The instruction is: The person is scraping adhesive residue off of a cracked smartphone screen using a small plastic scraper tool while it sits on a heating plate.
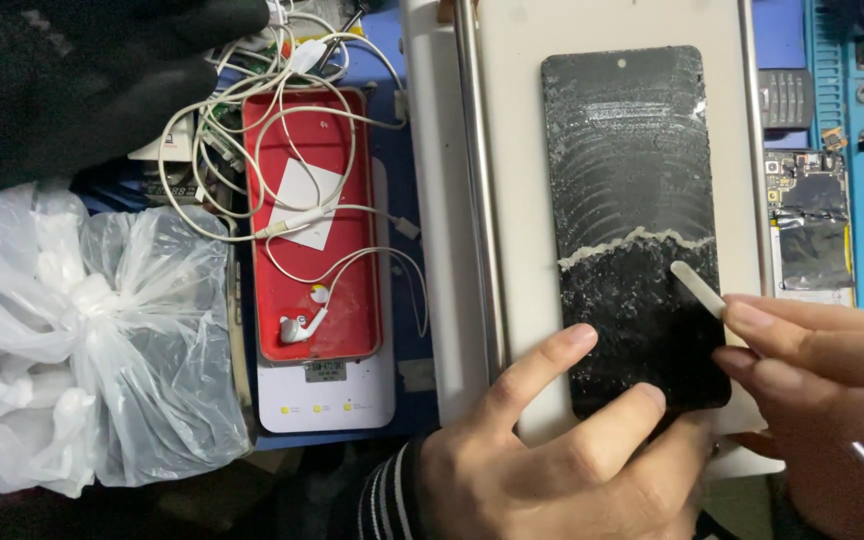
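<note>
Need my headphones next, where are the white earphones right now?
In the head view, the white earphones lie left of centre on the red phone case, their cable looping up it, between the white plastic bag and the pale work plate.

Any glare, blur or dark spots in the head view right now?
Head view: even light, no glare on the dark panel; left hand and right hand sharp; white scraper slightly soft; top-left corner nearly black; white bag bright.
</note>
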